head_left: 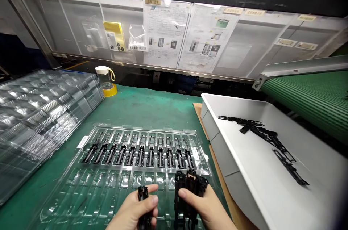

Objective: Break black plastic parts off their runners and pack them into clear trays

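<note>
My left hand [136, 208] is closed around one narrow black plastic part [143, 193], held upright with the thumb across it. In my right hand [208, 206] is a bundle of several similar black plastic parts [187, 201], gripped with the thumb in front. Both hands are above the near half of a clear plastic tray [87, 186] with long slots. A row of black parts [141, 155] lies in the tray's far slots. The lower ends of the held parts run out of view.
On the right stands a white bin [225, 150] with a few loose black parts [272, 139], next to a green conveyor belt [312, 92]. Stacked clear trays [49, 107] fill the left. A bottle [104, 78] rests on a yellow tape roll [110, 91] on the green table [152, 105].
</note>
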A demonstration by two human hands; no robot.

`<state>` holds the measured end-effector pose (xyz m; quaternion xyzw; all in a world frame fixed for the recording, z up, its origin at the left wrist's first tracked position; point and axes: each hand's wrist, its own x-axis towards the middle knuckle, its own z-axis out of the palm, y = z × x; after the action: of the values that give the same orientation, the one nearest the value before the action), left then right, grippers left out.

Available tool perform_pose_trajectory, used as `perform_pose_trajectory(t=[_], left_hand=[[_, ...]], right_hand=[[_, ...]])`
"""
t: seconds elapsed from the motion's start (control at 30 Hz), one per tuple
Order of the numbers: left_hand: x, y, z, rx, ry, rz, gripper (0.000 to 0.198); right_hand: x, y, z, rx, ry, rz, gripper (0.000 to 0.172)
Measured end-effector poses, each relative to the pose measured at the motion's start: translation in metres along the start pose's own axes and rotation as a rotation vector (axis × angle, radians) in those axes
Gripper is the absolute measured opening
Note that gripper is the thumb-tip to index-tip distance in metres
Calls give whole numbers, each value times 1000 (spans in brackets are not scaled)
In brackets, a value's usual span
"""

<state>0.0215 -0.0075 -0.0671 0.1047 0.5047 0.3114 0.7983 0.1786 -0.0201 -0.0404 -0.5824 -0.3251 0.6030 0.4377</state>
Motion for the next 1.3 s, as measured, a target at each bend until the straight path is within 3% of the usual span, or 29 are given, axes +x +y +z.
perform_pose_trajectory(t=[0.17, 0.47, 0.63, 0.73, 0.83, 0.9, 1.1, 1.3], left_hand=[[-3, 3, 8, -62, 7, -92, 28], [-1, 0, 6, -112, -30, -161, 25], [-4, 4, 12, -242, -125, -212, 36], [-3, 0, 11, -250, -264, -204, 39], [2, -10, 8, -138, -466, -65, 44], [5, -15, 5, -53, -536, 28, 49], [4, -13, 3, 127, -413, 112, 42], [-9, -8, 6, 504, -284, 578, 33]], right_hand=[[3, 8, 4, 217, -63, 40, 40], [0, 8, 4, 363, -186, 218, 37], [0, 14, 4, 351, -139, 236, 40], [0, 17, 5, 319, -154, 232, 42], [2, 21, 4, 193, -185, 161, 40], [3, 26, 2, 84, -193, 111, 39], [-1, 25, -7, -101, -192, 111, 50], [-10, -4, -6, -333, -542, -342, 30]])
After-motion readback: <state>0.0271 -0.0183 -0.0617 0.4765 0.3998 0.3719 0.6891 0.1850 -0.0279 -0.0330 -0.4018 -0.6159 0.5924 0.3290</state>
